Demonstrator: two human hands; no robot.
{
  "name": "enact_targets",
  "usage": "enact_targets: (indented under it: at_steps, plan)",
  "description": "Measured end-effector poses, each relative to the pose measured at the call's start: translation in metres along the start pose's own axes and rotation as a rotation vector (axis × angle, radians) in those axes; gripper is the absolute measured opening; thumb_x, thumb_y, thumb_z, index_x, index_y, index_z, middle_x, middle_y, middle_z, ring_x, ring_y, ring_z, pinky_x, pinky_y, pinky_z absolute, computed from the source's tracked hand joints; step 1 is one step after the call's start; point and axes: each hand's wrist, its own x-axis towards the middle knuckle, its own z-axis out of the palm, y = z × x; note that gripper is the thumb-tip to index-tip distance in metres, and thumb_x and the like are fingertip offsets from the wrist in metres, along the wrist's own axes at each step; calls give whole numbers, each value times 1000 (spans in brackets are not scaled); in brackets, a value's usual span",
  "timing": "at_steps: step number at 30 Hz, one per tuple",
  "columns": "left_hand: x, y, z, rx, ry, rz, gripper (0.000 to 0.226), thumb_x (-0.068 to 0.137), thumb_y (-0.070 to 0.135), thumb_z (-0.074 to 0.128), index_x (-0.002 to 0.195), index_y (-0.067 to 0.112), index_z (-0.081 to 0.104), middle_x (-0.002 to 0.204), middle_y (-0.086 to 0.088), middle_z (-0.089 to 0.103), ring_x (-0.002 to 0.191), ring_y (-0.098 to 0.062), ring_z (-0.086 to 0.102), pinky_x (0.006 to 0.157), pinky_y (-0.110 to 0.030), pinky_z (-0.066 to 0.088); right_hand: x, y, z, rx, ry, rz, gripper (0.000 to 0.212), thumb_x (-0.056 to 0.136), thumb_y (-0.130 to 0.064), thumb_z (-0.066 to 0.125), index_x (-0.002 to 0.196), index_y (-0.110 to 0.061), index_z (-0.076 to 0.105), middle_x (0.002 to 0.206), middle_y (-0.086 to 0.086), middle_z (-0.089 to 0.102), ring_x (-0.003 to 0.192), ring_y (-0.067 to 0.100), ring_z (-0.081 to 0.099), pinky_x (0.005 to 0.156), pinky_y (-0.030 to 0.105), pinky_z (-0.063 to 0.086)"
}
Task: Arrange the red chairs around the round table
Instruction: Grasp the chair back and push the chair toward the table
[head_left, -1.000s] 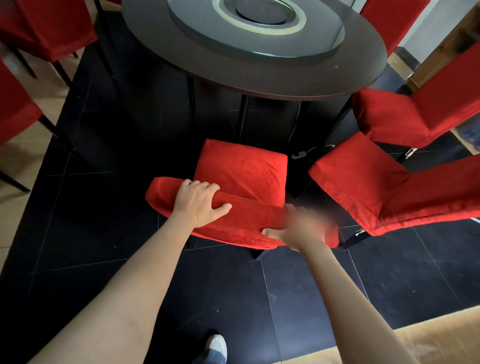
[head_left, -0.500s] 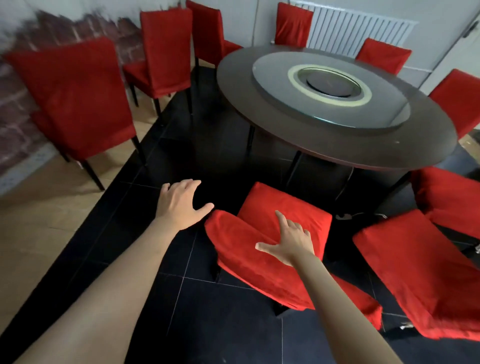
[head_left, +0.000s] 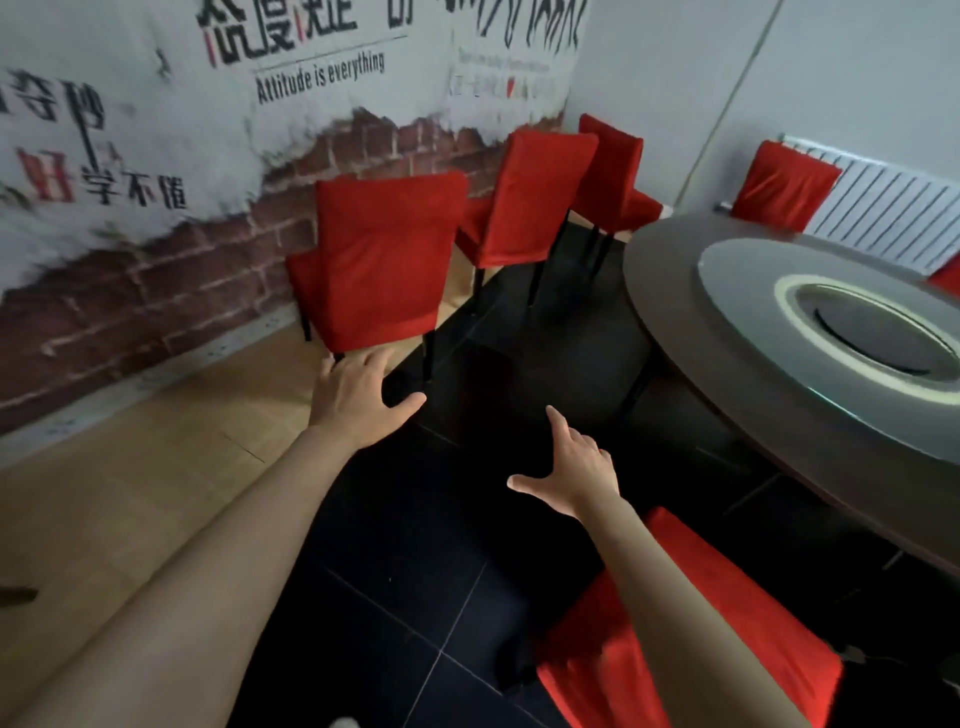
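Note:
The round dark table (head_left: 691, 332) with its grey glass turntable (head_left: 753, 296) fills the right side. One red chair (head_left: 727, 613) stands against the table at the lower right, under my right forearm. Three more red chairs stand away from the table along the brick-painted wall: the nearest (head_left: 384, 260), a second (head_left: 524, 202) and a third (head_left: 613, 171). Another red chair (head_left: 784, 184) sits at the table's far side. My left hand (head_left: 358, 400) is stretched out, fingers spread, just short of the nearest wall chair. My right hand (head_left: 576, 467) hovers open over the dark floor, holding nothing.
Black tiles (head_left: 426, 571) cover the floor around the table, and a wooden floor (head_left: 130, 467) runs along the left wall. A white radiator (head_left: 893, 213) hangs on the far wall behind the table. A light shoe tip (head_left: 343, 722) shows at the bottom edge.
Both hands have let go of the chair by the table. My view has swung left toward the wall, and my left hand now reaches toward the nearest wall chair.

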Motion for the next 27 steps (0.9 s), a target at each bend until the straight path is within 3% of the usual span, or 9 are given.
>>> enact_targets:
  at_steps: [11, 27]
  plan:
    - [118, -101, 18, -98, -52, -97, 81, 79, 68, 50, 145, 23, 35, 138, -6, 53, 128, -26, 46, 108, -45, 25, 145, -97, -9, 9, -3, -54, 116, 69, -65, 72, 154, -28, 2, 141, 2, 48, 131, 24, 43, 109, 43, 36]
    - [358, -104, 77, -68, -36, -164, 79, 81, 65, 54, 144, 21, 35, 133, -8, 56, 121, -27, 53, 104, -42, 35, 418, -82, -40, 86, -13, -118, 115, 67, -63, 74, 153, -31, 5, 142, -1, 48, 129, 23, 46, 105, 44, 41]
